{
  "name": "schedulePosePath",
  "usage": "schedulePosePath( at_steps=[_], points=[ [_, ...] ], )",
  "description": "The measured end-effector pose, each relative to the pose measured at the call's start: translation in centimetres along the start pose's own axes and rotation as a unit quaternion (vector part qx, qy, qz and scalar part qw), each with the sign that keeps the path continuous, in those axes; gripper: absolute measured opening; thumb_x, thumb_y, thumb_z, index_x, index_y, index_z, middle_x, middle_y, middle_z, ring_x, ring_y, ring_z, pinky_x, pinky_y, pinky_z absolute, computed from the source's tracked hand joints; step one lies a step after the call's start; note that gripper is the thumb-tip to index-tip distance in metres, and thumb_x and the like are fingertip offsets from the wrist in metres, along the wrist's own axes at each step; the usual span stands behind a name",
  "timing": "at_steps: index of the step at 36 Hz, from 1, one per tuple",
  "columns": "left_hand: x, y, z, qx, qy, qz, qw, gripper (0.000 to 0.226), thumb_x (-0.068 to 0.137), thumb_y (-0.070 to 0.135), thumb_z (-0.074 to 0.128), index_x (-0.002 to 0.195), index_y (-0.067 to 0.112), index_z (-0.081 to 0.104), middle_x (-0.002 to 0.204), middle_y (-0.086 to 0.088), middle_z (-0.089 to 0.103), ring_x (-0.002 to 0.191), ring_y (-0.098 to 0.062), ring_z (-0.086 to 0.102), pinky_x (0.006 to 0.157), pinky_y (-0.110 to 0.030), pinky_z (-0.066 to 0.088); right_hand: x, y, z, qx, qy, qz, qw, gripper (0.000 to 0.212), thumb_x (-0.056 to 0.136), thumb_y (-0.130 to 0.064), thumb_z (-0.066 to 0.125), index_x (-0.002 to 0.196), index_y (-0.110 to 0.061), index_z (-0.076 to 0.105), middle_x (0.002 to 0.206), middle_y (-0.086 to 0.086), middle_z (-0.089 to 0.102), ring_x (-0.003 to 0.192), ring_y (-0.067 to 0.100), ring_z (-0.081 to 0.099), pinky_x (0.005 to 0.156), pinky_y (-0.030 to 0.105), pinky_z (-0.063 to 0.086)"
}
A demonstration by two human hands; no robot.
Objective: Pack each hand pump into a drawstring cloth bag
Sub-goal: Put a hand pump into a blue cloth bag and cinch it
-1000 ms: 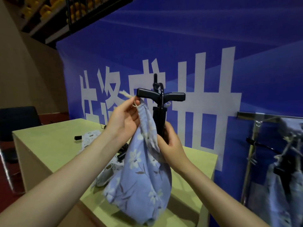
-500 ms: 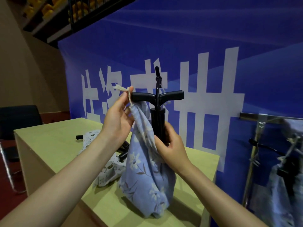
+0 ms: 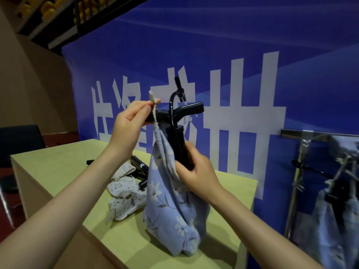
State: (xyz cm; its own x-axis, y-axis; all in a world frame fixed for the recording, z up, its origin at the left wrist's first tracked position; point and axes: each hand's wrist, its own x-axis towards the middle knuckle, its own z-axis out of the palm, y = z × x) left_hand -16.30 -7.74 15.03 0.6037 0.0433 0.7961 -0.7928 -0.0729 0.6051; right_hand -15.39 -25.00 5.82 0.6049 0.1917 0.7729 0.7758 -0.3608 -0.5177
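Since the earlier frame the bag's bottom had come down onto the table, and the left hand had drawn the cord higher, above the pump's handle. Behind everything hung a blue banner (image 3: 213, 45) with large white characters. The pale green table (image 3: 54, 171) stood in front of it, its far right corner near a metal rack (image 3: 299, 167) where more blue cloth hung, too blurred to make out further. A dark chair (image 3: 17, 140) stood at the far left. The blue floral drawstring bag (image 3: 171, 210) stood upright near the table's front edge, gathered round the lower part of the black hand pump (image 3: 177, 146). The pump's barrel and T-handle stuck out of the bag's mouth, with a thin hose curving up past the handle. The right hand (image 3: 196, 171) gripped the barrel together with the bunched rim of the bag, fingers curled round both. The left hand (image 3: 130, 121) was raised at handle height, thumb and forefinger pinching the pale drawstring (image 3: 154, 105), which ran taut down to the bag's rim; its knotted end stuck up above the fingers. Just left of the bag lay a crumpled white patterned bag (image 3: 124, 199) on the table, partly covering another black pump (image 3: 138, 166), of which only some parts showed.
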Motion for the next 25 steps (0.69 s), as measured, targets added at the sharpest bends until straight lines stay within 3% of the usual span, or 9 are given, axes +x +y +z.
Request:
schedulePosePath(
  at_steps=[5, 7, 9, 12, 13, 15, 18, 21, 25],
  points=[
    [0.6, 1.0, 0.3, 0.017, -0.044, -0.031, 0.998, 0.024, 0.101, 0.018, 0.046, 0.104, 0.022, 0.07, 0.094, 0.005, 0.073, 0.091, -0.011, 0.069, 0.074, -0.021, 0.054, 0.3, 0.6, 0.5, 0.024, -0.048, -0.006, 0.999, 0.041, 0.09, -0.043, 0.042, 0.132, -0.041, 0.042, 0.103, 0.004, 0.066, 0.091, 0.025, 0.063, 0.078, 0.053, 0.052],
    [0.7, 1.1, 0.4, 0.018, -0.05, -0.045, 0.998, 0.022, 0.1, 0.02, 0.048, 0.103, 0.021, 0.07, 0.092, 0.005, 0.073, 0.089, -0.011, 0.07, 0.072, -0.022, 0.055, 0.3, 0.9, 0.4, 0.072, -0.055, 0.006, 0.996, 0.036, 0.094, -0.044, 0.035, 0.127, -0.043, 0.047, 0.114, -0.006, 0.063, 0.107, 0.017, 0.058, 0.092, 0.042, 0.049],
    [0.8, 1.0, 0.4, 0.013, -0.038, -0.051, 0.998, 0.021, 0.1, 0.019, 0.049, 0.103, 0.02, 0.07, 0.092, 0.004, 0.073, 0.088, -0.011, 0.07, 0.071, -0.022, 0.055, 0.1, 1.3, 0.3, 0.133, -0.004, 0.029, 0.991, 0.036, 0.096, -0.043, 0.027, 0.121, -0.045, 0.053, 0.111, -0.021, 0.059, 0.115, 0.011, 0.051, 0.1, 0.028, 0.041],
    [0.7, 0.7, 0.2, 0.002, -0.022, -0.066, 0.998, 0.023, 0.1, 0.018, 0.047, 0.102, 0.017, 0.07, 0.093, 0.001, 0.072, 0.087, -0.012, 0.069, 0.072, -0.025, 0.055, 0.2, 2.8, -0.3, 0.131, 0.084, 0.113, 0.981, 0.049, 0.09, -0.056, 0.029, 0.124, -0.033, 0.055, 0.114, -0.011, 0.058, 0.12, 0.015, 0.048, 0.101, 0.028, 0.038],
    [0.7, 0.6, 0.2, -0.004, -0.018, -0.074, 0.997, 0.023, 0.1, 0.018, 0.047, 0.102, 0.017, 0.07, 0.093, 0.001, 0.072, 0.087, -0.013, 0.069, 0.073, -0.027, 0.056, 0.4, 3.1, -0.8, 0.132, 0.057, 0.176, 0.974, 0.052, 0.088, -0.059, 0.035, 0.125, -0.028, 0.055, 0.114, -0.007, 0.057, 0.117, 0.015, 0.051, 0.098, 0.03, 0.041],
    [0.7, 0.5, 0.1, -0.012, -0.012, -0.085, 0.996, 0.023, 0.1, 0.018, 0.047, 0.1, 0.018, 0.07, 0.09, 0.002, 0.072, 0.087, -0.013, 0.068, 0.076, -0.031, 0.056, 0.4, 3.5, -1.7, 0.166, -0.06, 0.293, 0.94, 0.052, 0.09, -0.058, 0.046, 0.117, -0.016, 0.059, 0.101, 0.001, 0.058, 0.094, 0.017, 0.057, 0.081, 0.029, 0.046],
    [0.9, 0.4, 0.4, -0.007, -0.011, -0.092, 0.996, 0.023, 0.1, 0.019, 0.048, 0.098, 0.02, 0.071, 0.088, 0.004, 0.073, 0.086, -0.013, 0.069, 0.075, -0.03, 0.056, -0.2, 4.2, -2.7, 0.204, -0.158, 0.34, 0.904, 0.065, 0.082, -0.064, 0.055, 0.107, -0.005, 0.066, 0.091, 0.01, 0.057, 0.081, 0.022, 0.052, 0.073, 0.03, 0.045],
    [1.0, 0.4, 0.8, -0.005, -0.008, -0.095, 0.995, 0.022, 0.1, 0.02, 0.048, 0.098, 0.021, 0.07, 0.085, 0.006, 0.072, 0.082, -0.009, 0.069, 0.071, -0.024, 0.055, -0.7, 4.3, -2.9, 0.205, -0.166, 0.3, 0.917, 0.035, 0.091, -0.043, 0.058, 0.098, -0.011, 0.071, 0.085, 0.007, 0.059, 0.08, 0.019, 0.052, 0.074, 0.032, 0.043],
    [0.9, 0.4, 1.2, 0.001, 0.003, -0.075, 0.997, 0.022, 0.1, 0.02, 0.048, 0.1, 0.021, 0.07, 0.088, 0.004, 0.07, 0.078, -0.006, 0.067, 0.068, -0.021, 0.054, -0.5, 4.2, -3.2, 0.126, -0.103, 0.281, 0.946, 0.02, 0.095, -0.021, 0.056, 0.09, -0.004, 0.067, 0.079, 0.007, 0.06, 0.074, 0.017, 0.053, 0.063, 0.027, 0.043]
  ],
)
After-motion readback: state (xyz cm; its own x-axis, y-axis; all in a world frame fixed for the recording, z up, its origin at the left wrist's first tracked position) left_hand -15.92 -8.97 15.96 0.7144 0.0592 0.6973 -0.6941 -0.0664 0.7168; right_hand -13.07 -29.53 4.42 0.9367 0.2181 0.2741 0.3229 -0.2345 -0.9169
